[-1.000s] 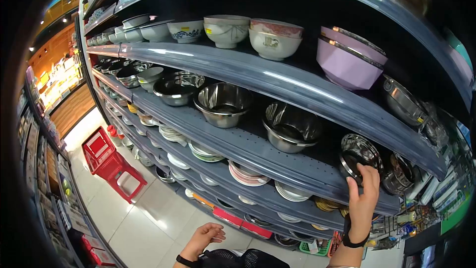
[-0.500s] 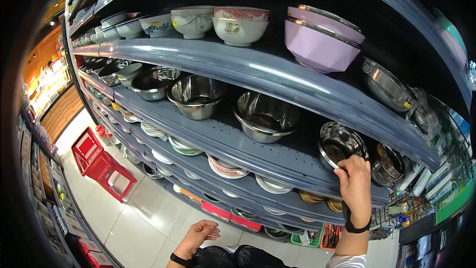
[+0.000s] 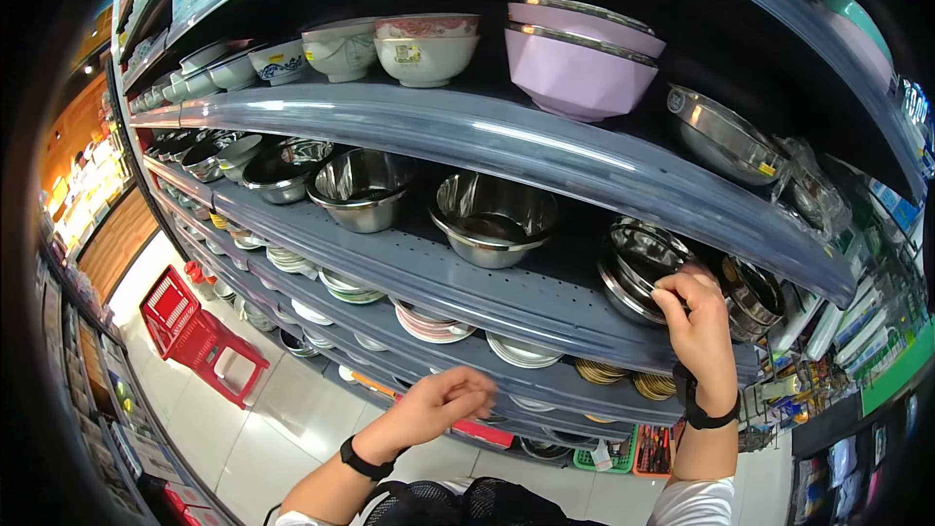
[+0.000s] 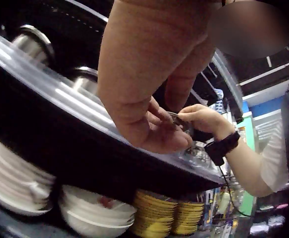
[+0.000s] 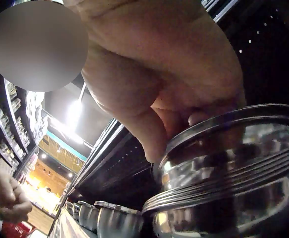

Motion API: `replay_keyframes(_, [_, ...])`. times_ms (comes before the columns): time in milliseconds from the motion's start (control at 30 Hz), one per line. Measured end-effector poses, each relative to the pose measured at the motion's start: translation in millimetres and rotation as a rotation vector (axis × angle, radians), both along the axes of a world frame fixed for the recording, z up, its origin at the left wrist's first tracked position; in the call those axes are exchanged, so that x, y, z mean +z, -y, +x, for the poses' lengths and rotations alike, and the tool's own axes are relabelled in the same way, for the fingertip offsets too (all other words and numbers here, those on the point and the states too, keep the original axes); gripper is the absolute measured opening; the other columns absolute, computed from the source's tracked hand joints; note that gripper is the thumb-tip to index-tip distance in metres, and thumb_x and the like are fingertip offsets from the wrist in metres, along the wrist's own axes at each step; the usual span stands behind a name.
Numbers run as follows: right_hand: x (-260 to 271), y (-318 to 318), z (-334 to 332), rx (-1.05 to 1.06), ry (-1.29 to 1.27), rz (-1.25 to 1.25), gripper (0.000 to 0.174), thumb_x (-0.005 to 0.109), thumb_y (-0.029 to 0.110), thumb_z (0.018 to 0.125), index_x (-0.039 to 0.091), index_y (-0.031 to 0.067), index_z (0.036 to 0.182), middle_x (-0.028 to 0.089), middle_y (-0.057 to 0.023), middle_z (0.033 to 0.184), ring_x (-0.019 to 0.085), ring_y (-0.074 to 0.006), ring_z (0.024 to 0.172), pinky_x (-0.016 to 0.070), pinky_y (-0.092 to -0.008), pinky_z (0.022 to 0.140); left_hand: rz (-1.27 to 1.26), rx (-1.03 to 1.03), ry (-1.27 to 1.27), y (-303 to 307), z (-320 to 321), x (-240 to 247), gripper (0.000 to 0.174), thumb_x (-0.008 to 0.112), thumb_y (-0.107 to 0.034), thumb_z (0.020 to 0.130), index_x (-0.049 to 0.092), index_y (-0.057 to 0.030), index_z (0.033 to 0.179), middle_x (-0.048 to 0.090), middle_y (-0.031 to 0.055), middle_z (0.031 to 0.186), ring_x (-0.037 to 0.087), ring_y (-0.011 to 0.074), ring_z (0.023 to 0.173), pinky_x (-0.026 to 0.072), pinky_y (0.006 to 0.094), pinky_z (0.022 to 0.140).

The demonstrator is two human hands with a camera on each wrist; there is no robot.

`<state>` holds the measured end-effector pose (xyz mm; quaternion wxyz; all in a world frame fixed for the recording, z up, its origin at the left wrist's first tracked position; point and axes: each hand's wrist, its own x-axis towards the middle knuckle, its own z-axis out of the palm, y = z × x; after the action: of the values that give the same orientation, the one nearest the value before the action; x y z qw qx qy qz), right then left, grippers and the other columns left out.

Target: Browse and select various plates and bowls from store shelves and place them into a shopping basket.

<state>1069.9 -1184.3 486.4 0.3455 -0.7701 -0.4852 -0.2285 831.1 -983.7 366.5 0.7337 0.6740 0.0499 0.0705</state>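
My right hand pinches the near rim of a shiny stainless steel bowl on the shelf at the right. In the right wrist view, the thumb and fingers grip the rim of this bowl, which sits above several stacked rims of like bowls. My left hand hovers in front of the lower shelves with its fingers loosely bent and nothing in them. In the left wrist view this left hand looms large, and the right hand shows behind it.
More steel bowls line the same grey shelf to the left. Pink bowls and patterned white bowls stand on the shelf above. Stacked plates fill the one below. A red basket on a stool stands on the floor.
The right hand has taken hold of the bowl's rim and raised it somewhat from the stack beneath. My left hand has moved up and right, toward the shelf. The head view has shifted right.
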Motion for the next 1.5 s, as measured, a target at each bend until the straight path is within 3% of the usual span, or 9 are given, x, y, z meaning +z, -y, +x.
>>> replay_keyframes(267, [-6.6,10.2,8.5,0.032,0.193,0.031,0.008,0.068,0.008,0.081,0.068,0.0024,0.087,0.062,-0.0120,0.085,0.058,-0.0329,0.084,0.0441,-0.0431,0.087,-0.002,-0.098,0.116,17.5,91.2,70.6,0.030,0.056,-0.016,0.098,0.050,0.0016,0.122,0.063,0.0082,0.100,0.065,0.0147,0.089,0.0552,0.0275,0.078])
replay_keyframes(500, [-11.5,19.7,16.0,0.076,0.244,0.076,0.011,0.069,0.007,0.080,0.067,0.0036,0.090,0.060,-0.0094,0.086,0.055,-0.0302,0.084,0.0458,-0.0388,0.075,-0.012,0.029,0.047,16.2,154.1,110.0,0.051,0.057,-0.027,0.098,0.038,0.0081,0.129,0.060,0.0166,0.104,0.067,0.0225,0.090,0.0587,0.0305,0.078])
replay_keyframes(600, [-8.6,32.3,14.4,0.104,0.139,0.081,0.014,0.069,0.009,0.080,0.067,0.0015,0.091,0.061,-0.0110,0.087,0.055,-0.0304,0.085,0.0459,-0.0389,0.077,0.033,0.107,0.019,22.8,170.8,111.3,0.052,0.059,-0.012,0.095,0.031,0.0107,0.133,0.059,0.0171,0.102,0.068,0.0230,0.086,0.0603,0.0299,0.074])
replay_keyframes(900, [-7.6,128.7,54.4,-0.595,0.256,-0.005,0.037,0.077,0.016,0.071,0.066,0.0009,0.103,0.060,-0.0138,0.106,0.052,-0.0338,0.099,0.0412,-0.0431,0.087,-0.064,0.057,-0.011,15.5,181.1,102.6,0.058,0.060,-0.001,0.090,0.028,0.0135,0.136,0.060,0.0187,0.098,0.068,0.0237,0.080,0.0611,0.0294,0.069])
replay_keyframes(1067, [-24.4,153.1,78.2,-0.601,0.202,-0.063,0.034,0.078,0.014,0.071,0.066,-0.0003,0.100,0.061,-0.0142,0.103,0.055,-0.0348,0.095,0.0442,-0.0422,0.083,0.052,0.090,-0.050,19.9,179.7,103.2,0.066,0.061,-0.002,0.090,0.021,0.0133,0.141,0.060,0.0181,0.094,0.068,0.0228,0.075,0.0602,0.0289,0.064])
replay_keyframes(1133, [-26.3,157.9,85.8,-0.474,-0.174,0.042,0.027,0.076,0.009,0.072,0.065,-0.0024,0.095,0.062,-0.0154,0.098,0.059,-0.0348,0.089,0.0476,-0.0403,0.078,0.051,0.092,-0.053,19.7,179.0,101.4,0.069,0.061,-0.002,0.090,0.019,0.0131,0.143,0.060,0.0174,0.092,0.068,0.0226,0.073,0.0598,0.0288,0.062])
replay_keyframes(1267, [-19.7,157.7,98.1,-0.293,-0.491,0.242,0.014,0.072,0.003,0.078,0.066,-0.0025,0.089,0.059,-0.0024,0.070,0.059,-0.0135,0.067,0.0459,-0.0279,0.062,0.042,0.106,-0.047,20.9,174.7,102.5,0.071,0.060,-0.005,0.091,0.016,0.0118,0.144,0.060,0.0159,0.091,0.068,0.0225,0.075,0.0596,0.0302,0.064])
replay_keyframes(1300, [-13.5,155.4,95.2,-0.291,-0.469,0.272,0.012,0.071,0.002,0.079,0.066,-0.0024,0.089,0.053,0.0039,0.064,0.050,-0.0058,0.060,0.0412,-0.0227,0.057,0.050,0.117,-0.043,21.5,172.2,103.0,0.071,0.059,-0.005,0.092,0.015,0.0114,0.145,0.060,0.0156,0.091,0.067,0.0225,0.075,0.0595,0.0308,0.065])
replay_keyframes(1500, [2.8,154.7,68.3,-0.151,-0.395,0.336,0.011,0.072,0.003,0.077,0.064,-0.0016,0.085,0.053,0.0024,0.071,0.042,-0.0049,0.060,0.0355,-0.0223,0.056,0.076,0.081,0.006,27.3,150.0,108.1,0.059,0.057,-0.011,0.095,0.025,0.0068,0.142,0.061,0.0130,0.094,0.067,0.0210,0.078,0.0580,0.0295,0.070])
